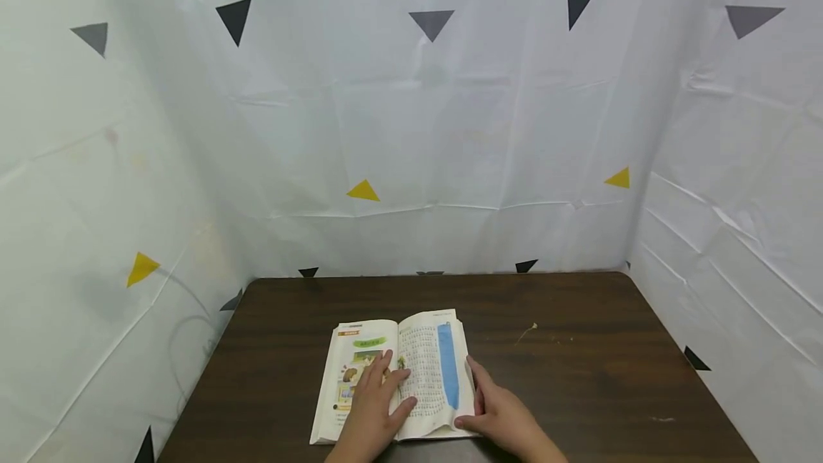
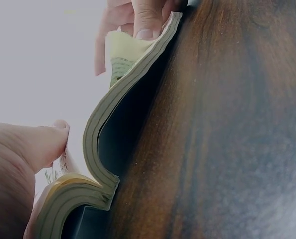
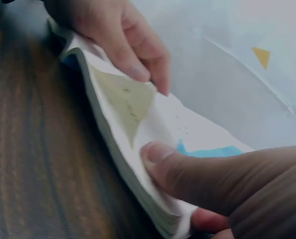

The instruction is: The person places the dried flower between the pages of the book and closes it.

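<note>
An open book point(image 1: 422, 338) lies on the dark wooden table, its left page full of colour pictures and its right page printed with text beside a blue strip. My left hand point(image 1: 371, 406) rests across the left page and the middle fold, fingers spread and thumb on the right page. At the right edge, my right hand point(image 1: 504, 413) grips the book, thumb on top and fingers along the side. In the right wrist view, the page buckles up beside the right thumb point(image 3: 175, 169). From the left wrist, the page stack point(image 2: 90, 134) bows above the table.
The brown table point(image 1: 579, 377) extends around the book on both sides. A small pale sprig-like mark point(image 1: 527, 332) shows right of the book. White sheeting point(image 1: 450, 127) with black, grey and yellow triangles hangs behind and at both sides.
</note>
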Motion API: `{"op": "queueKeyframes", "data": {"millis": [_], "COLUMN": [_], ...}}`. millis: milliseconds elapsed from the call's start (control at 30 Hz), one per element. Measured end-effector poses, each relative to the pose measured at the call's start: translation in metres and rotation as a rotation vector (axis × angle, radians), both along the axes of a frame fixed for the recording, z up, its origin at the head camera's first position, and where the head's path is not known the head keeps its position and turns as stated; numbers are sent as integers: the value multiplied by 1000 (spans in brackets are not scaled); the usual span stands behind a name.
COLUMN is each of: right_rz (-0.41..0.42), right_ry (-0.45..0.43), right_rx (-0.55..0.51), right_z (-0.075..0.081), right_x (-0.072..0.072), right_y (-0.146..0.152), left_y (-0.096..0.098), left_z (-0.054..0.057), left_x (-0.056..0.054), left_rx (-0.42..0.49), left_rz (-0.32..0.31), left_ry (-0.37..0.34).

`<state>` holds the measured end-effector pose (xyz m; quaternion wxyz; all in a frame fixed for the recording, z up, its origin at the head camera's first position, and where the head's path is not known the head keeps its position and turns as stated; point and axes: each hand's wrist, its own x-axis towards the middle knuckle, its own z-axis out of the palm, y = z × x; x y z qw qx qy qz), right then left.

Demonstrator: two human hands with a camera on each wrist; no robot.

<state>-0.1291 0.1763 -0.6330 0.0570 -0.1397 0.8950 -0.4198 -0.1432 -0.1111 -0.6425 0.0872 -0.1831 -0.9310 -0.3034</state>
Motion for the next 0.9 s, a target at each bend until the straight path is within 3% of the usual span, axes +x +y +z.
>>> {"op": "queueKeyframes", "data": {"millis": [133, 200, 300, 367, 500, 633, 733, 900], "right_rz": [-14, 11, 8, -37, -161, -211, -158, 91], "right_ry": [27, 4, -95, -175, -237, -307, -351, -390], "right_rx": [20, -57, -249, -364, -464, -629, -773, -849], "right_z": [1, 1, 2, 5, 8, 8, 7, 5], "right_x": [1, -1, -4, -4, -1, 5, 6, 5], "right_y": [-3, -1, 2, 2, -3, -13, -18, -21], "left_y": [-1, -2, -2, -3, -2, -1, 0, 0], "left_z": [-1, -2, -2, -3, -4, -4, -4, -3], "left_x": [0, -1, -2, -1, 1, 0, -1, -1], "left_rx": [-5, -8, -4, 3, 14, 8, 6, 19], "left_rz": [0, -1, -2, -1, -3, -8, -1, 11], "left_ry": [-3, -4, -13, -26, -38, -19, 3, 32]}}
